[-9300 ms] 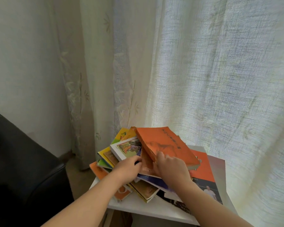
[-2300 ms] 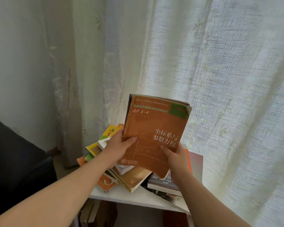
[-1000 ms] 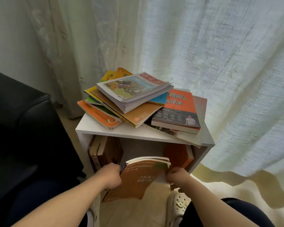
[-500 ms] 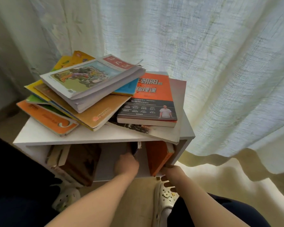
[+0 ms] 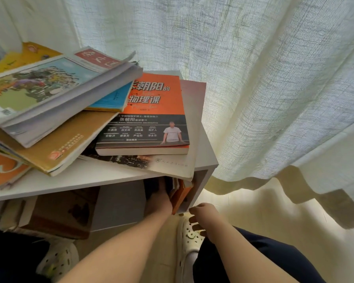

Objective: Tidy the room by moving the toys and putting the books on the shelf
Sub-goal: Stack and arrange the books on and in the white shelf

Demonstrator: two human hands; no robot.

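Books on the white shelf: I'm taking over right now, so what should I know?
Left hand reaches into the shelf, against the upright orange book; its fingers are hidden.
Right hand hangs free outside it, fingers loose, holding nothing.
Done: the orange book and brown books are inside the shelf.
Left: the pile on top is not yet shelved.

Both forearms are bare down to the left hand (image 5: 158, 203) and the right hand (image 5: 204, 216). Dark navy trousers (image 5: 264, 256) cover the leg at 5 o'clock. The feet wear cream perforated clogs: the right clog (image 5: 189, 237) at 6 o'clock carries small charms, and the left clog (image 5: 59, 260) is at 7 o'clock.
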